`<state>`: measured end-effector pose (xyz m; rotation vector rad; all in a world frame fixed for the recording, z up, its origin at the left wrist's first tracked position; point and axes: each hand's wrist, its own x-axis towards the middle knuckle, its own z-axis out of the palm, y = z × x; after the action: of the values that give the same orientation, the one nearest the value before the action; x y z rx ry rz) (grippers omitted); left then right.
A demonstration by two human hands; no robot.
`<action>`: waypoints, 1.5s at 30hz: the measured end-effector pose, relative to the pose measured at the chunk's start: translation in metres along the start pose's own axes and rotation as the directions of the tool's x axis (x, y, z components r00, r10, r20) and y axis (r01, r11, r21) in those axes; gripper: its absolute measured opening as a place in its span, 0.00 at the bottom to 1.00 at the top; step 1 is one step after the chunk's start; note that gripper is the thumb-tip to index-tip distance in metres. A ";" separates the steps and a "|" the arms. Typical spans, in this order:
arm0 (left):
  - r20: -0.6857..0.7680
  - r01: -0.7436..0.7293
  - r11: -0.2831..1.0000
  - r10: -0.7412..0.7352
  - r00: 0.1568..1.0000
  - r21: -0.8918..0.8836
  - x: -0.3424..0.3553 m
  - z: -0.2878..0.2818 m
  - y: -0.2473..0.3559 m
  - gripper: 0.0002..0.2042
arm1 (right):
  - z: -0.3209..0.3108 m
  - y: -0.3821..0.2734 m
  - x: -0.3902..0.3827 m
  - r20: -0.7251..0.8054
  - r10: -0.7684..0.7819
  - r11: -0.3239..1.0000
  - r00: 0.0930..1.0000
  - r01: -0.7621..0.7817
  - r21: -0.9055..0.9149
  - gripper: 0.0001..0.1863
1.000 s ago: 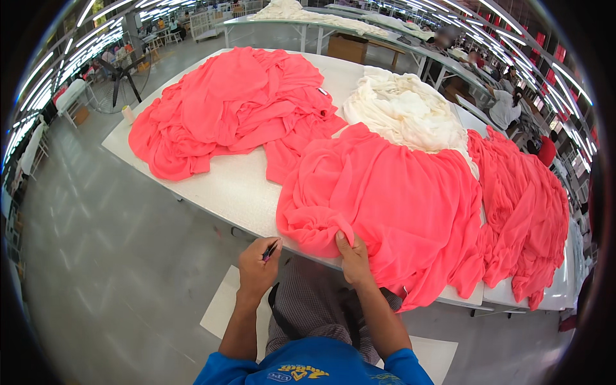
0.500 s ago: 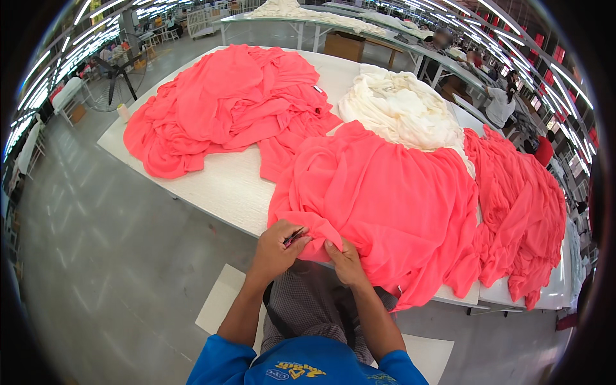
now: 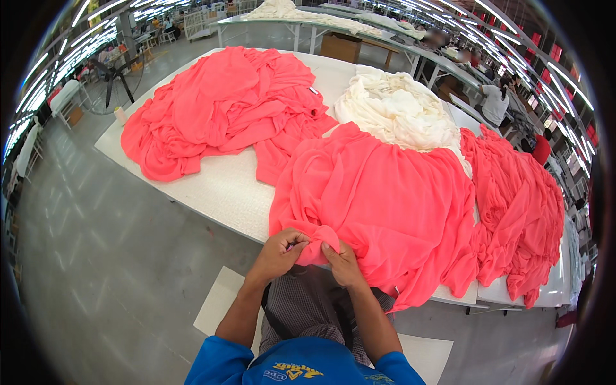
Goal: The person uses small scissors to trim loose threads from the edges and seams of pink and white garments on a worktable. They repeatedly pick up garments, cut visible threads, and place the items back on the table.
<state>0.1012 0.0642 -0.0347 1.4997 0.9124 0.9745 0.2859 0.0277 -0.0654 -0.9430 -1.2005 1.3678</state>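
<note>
A large coral-pink garment (image 3: 385,205) lies heaped at the table's near edge, with its front hanging over. My left hand (image 3: 277,255) is closed at that edge, its fingertips pinching the cloth. A small dark tool, seemingly thread snips (image 3: 292,246), shows partly between its thumb and fingers; the rest is hidden. Gripping a bunched fold just to the right is my right hand (image 3: 344,264), thumb on top. The fold between the two hands stands up in a small rounded lump.
The pale table (image 3: 237,197) also carries another coral heap (image 3: 218,109) at the far left, cream cloth (image 3: 398,109) behind, and darker coral cloth (image 3: 513,205) at right. A thread cone (image 3: 120,115) stands on the left edge. A floor fan (image 3: 114,80) is beyond it.
Both hands remain on the garment's edge. The left hand has shifted slightly down, the fold between the hands is more bunched up, and less of the dark tool shows.
</note>
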 end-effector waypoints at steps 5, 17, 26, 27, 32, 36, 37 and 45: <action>-0.078 0.203 0.941 -0.232 0.970 -0.272 -0.002 0.000 0.021 0.02 | 0.022 -0.015 0.007 -0.200 -0.091 0.972 0.976 0.131 0.197 0.11; -0.323 -0.188 0.968 0.234 0.917 0.168 0.000 0.018 0.011 0.02 | 0.048 -0.035 -0.005 -0.213 -0.175 0.908 0.961 0.074 -0.413 0.15; -0.348 -0.037 0.999 0.025 0.937 -0.027 -0.018 0.013 -0.014 0.04 | 0.032 -0.021 0.005 -0.341 -0.001 0.961 0.940 -0.093 -0.259 0.14; -0.349 -0.019 1.000 0.023 0.937 0.014 -0.021 0.014 -0.013 0.04 | 0.028 -0.017 0.009 -0.321 -0.017 0.943 0.947 -0.091 -0.319 0.14; -0.328 0.018 0.995 0.017 0.944 0.103 -0.030 0.019 -0.010 0.08 | 0.021 -0.014 0.013 -0.238 -0.140 0.797 0.961 -0.033 -0.603 0.16; -0.317 0.024 0.979 0.043 0.947 0.203 -0.028 0.020 -0.013 0.10 | 0.017 -0.004 0.014 -0.182 -0.155 0.852 0.971 0.038 -0.523 0.16; -0.296 0.041 0.974 0.028 0.955 0.224 -0.028 0.019 -0.013 0.10 | 0.014 0.001 0.015 -0.172 -0.147 0.879 0.974 0.049 -0.474 0.16; -0.285 0.006 0.996 0.021 0.958 0.094 -0.028 0.027 -0.003 0.12 | 0.008 -0.011 0.009 -0.055 0.061 0.978 0.997 -0.070 -0.195 0.07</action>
<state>0.1160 0.0291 -0.0430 1.4636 1.1730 1.1886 0.2785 0.0347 -0.0526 -1.1584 -1.2946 1.2858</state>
